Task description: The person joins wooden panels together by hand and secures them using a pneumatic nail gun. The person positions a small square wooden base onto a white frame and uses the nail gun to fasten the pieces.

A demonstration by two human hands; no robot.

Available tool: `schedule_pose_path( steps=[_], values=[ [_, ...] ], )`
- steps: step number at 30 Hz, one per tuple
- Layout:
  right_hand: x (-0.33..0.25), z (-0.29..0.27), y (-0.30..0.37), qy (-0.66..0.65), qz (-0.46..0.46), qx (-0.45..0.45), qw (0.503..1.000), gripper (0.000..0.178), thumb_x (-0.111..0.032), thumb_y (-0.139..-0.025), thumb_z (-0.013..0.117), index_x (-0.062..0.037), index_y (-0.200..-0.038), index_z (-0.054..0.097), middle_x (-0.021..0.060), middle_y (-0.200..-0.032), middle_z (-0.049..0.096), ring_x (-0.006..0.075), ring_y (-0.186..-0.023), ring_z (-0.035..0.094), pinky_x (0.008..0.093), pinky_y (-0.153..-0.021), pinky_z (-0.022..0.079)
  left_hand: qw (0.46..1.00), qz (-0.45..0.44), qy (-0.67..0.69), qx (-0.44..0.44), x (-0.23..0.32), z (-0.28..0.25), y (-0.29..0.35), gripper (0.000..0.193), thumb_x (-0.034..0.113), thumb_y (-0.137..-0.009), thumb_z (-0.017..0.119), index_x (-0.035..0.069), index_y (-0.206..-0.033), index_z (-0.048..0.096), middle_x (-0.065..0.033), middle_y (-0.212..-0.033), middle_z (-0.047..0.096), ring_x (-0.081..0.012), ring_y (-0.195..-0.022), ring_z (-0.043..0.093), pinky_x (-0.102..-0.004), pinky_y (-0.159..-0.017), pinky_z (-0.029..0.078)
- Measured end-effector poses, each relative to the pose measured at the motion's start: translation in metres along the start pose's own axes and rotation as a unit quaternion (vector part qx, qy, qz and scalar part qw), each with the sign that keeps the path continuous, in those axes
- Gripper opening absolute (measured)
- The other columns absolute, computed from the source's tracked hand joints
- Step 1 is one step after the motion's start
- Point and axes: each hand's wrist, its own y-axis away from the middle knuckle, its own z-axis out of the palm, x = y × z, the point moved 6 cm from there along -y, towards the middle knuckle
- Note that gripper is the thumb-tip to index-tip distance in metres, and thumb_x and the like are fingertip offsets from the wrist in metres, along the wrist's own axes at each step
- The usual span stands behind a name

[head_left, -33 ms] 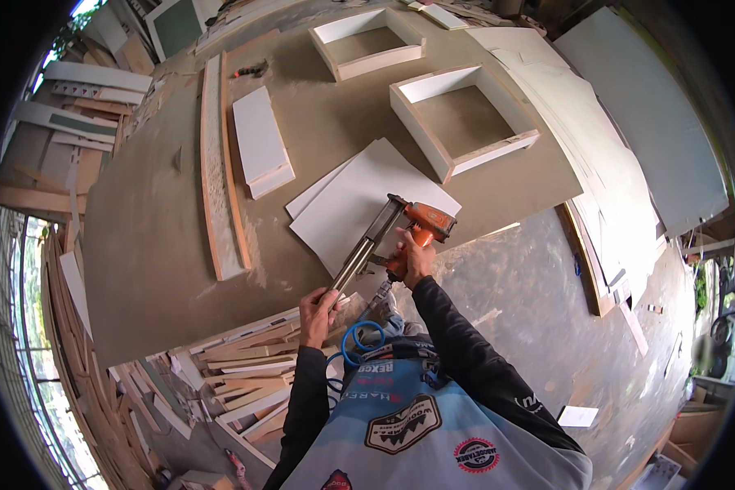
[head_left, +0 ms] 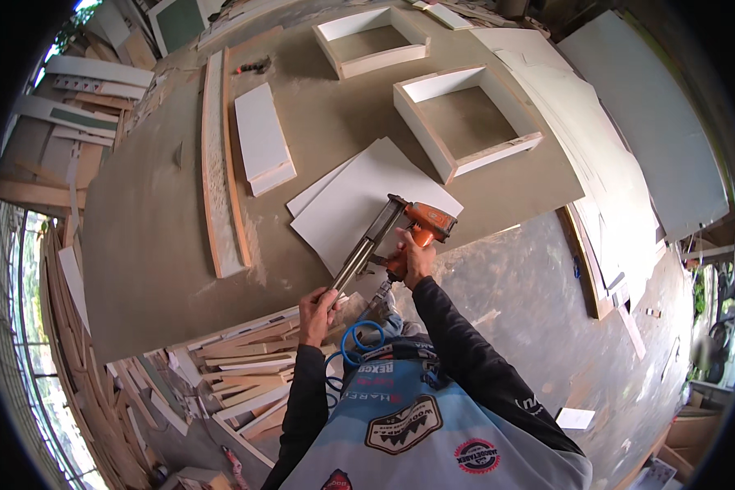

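An orange nail gun [head_left: 429, 220] with a long metal magazine is held over the near edge of the worktable. My right hand [head_left: 416, 258] is wrapped round its orange handle. The fingers of my left hand [head_left: 317, 315] are closed on the lower end of the magazine. A blue coiled air hose [head_left: 353, 343] hangs by my waist, below the fitting at the handle's base. Under the tool lie two white panels [head_left: 367, 196], one overlapping the other. Beyond them stand two open rectangular frames, the nearer frame [head_left: 449, 163] and the farther frame [head_left: 384, 55].
A stack of white strips [head_left: 263, 140] and a long wooden channel [head_left: 220, 163] lie left on the brown worktable [head_left: 147, 269]. A small dark and orange tool [head_left: 253, 67] rests near the channel's far end. Offcuts [head_left: 253, 367] are piled below the table. Large white sheets [head_left: 580, 139] stand at right.
The view has shifted very slightly. My hands and the nail gun keep the same pose over the panels.
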Motion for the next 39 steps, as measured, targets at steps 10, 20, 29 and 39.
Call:
schedule_pose_path(
  steps=[10, 20, 29, 39],
  values=[
    [-0.061, 0.046, 0.050, 0.610, -0.466, -0.227, 0.600, 0.041, -0.033, -0.076, 0.074, -0.0067, -0.107, 0.067, 0.0232, -0.122, 0.065, 0.0393, -0.115, 0.061, 0.0474, -0.090, 0.050, 0.982, -0.058, 0.068, 0.165, -0.047, -0.042, -0.032, 0.024, 0.023, -0.089, 0.079, 0.006, -0.081, 0.064, -0.0029, -0.069, 0.062, -0.0105, -0.050, 0.056, -0.0257, -0.040, 0.035],
    [-0.025, 0.078, 0.034, 0.687, -0.507, -0.322, 0.409, 0.079, -0.050, -0.083, 0.064, -0.0083, -0.148, 0.051, 0.0105, -0.151, 0.047, 0.0325, -0.139, 0.042, 0.0568, -0.116, 0.031, 0.970, -0.067, 0.143, 0.186, -0.032, -0.038, -0.022, 0.028, 0.026, -0.088, 0.082, 0.007, -0.086, 0.061, 0.0001, -0.071, 0.058, -0.0092, -0.048, 0.049, -0.0245, -0.041, 0.034],
    [-0.028, 0.084, 0.038, 0.638, -0.510, -0.322, 0.479, 0.078, -0.045, -0.076, 0.067, -0.0016, -0.140, 0.058, 0.0125, -0.148, 0.050, 0.0337, -0.139, 0.042, 0.0568, -0.119, 0.030, 0.977, -0.080, 0.060, 0.189, -0.012, -0.029, -0.048, 0.036, 0.032, -0.080, 0.091, 0.006, -0.083, 0.067, 0.0030, -0.069, 0.055, -0.0073, -0.051, 0.048, -0.0235, -0.045, 0.034],
    [-0.030, 0.094, 0.033, 0.675, -0.428, -0.281, 0.532, 0.084, -0.037, -0.073, 0.072, -0.0003, -0.145, 0.050, 0.0142, -0.145, 0.049, 0.0342, -0.132, 0.046, 0.0481, -0.108, 0.041, 0.990, -0.029, -0.008, 0.139, 0.002, -0.036, -0.067, 0.033, 0.031, -0.081, 0.089, 0.004, -0.078, 0.070, 0.0031, -0.062, 0.054, -0.0066, -0.047, 0.045, -0.0249, -0.044, 0.030]
  ],
)
